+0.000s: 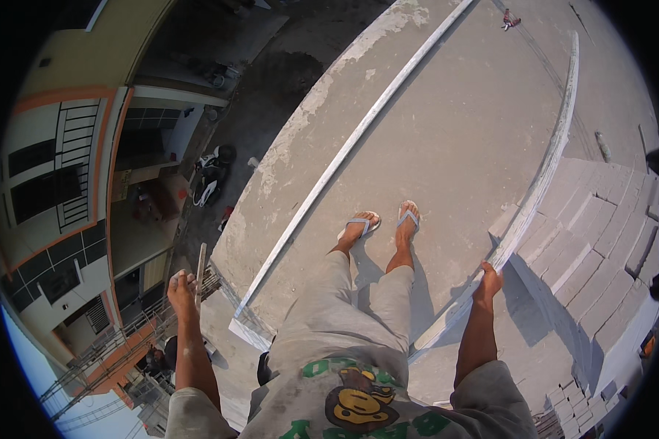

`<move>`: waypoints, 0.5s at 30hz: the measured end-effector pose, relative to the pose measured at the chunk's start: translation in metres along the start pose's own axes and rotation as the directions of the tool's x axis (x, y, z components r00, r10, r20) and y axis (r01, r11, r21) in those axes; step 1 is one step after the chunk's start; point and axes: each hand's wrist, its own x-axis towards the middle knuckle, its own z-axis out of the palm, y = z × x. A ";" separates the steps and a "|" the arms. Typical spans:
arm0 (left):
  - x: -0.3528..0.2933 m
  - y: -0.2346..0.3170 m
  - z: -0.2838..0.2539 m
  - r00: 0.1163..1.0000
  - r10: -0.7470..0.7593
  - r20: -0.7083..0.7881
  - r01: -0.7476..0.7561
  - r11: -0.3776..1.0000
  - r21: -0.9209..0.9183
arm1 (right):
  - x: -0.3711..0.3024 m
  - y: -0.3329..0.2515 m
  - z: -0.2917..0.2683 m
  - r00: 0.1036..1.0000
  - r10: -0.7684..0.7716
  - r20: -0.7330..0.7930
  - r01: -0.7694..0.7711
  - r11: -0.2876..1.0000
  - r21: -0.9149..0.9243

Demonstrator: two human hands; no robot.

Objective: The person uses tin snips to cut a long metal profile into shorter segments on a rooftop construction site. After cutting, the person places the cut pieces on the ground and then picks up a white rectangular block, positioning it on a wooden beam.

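My right hand (489,282) is closed round the edge of a long pale plank (540,192). The plank runs from beside my right leg toward the far right and looks curved in this view. On the left, my raised left hand (183,291) is closed, with a thin greyish stick (200,272) upright at its fingers. A second long, narrow white bar (359,133) lies on the concrete slab (447,132), left of my sandalled feet (386,221). Its near end meets a short pale piece (250,334).
Stacked light grey blocks (589,241) stand on the right, with more blocks (575,406) below. The slab's edge (267,172) drops away on the left toward a street with a parked motorbike (209,177) and houses (58,168). A small red item (510,20) lies far off.
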 end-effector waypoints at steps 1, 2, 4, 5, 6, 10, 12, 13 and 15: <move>-0.025 -0.030 0.000 0.999 -0.019 -0.049 0.024 0.994 0.109 | 0.026 0.012 0.004 0.991 0.110 0.073 -0.105 0.992 -0.064; -0.049 -0.058 0.012 0.991 -0.114 -0.063 0.122 0.982 0.145 | 0.049 0.031 0.013 0.994 0.042 0.104 -0.029 0.992 -0.127; -0.097 -0.102 0.059 0.965 -0.261 0.026 0.227 0.880 0.418 | 0.080 0.078 0.027 0.997 0.039 0.061 -0.028 0.985 -0.173; -0.118 -0.114 0.088 0.959 -0.222 0.175 0.070 0.786 0.615 | 0.096 0.098 0.031 0.999 0.024 0.024 -0.019 0.978 -0.206; -0.136 -0.119 0.116 0.933 -0.187 0.307 -0.076 0.732 0.677 | 0.108 0.120 0.033 0.997 -0.034 0.076 0.053 0.963 -0.264; -0.160 -0.093 0.223 0.713 -0.383 0.588 -0.145 0.739 0.658 | 0.167 0.186 0.060 0.992 0.052 0.118 0.019 0.844 -0.536; -0.158 -0.079 0.259 0.642 -0.457 0.616 0.004 0.805 0.593 | 0.187 0.213 0.073 0.970 0.209 0.124 -0.098 0.805 -0.585; -0.156 -0.077 0.274 0.648 -0.441 0.621 0.068 0.845 0.530 | 0.194 0.227 0.080 0.956 0.263 0.128 -0.144 0.805 -0.576; -0.152 -0.081 0.291 0.702 -0.431 0.566 0.150 0.867 0.475 | 0.220 0.240 0.094 0.924 0.375 0.076 -0.270 0.781 -0.563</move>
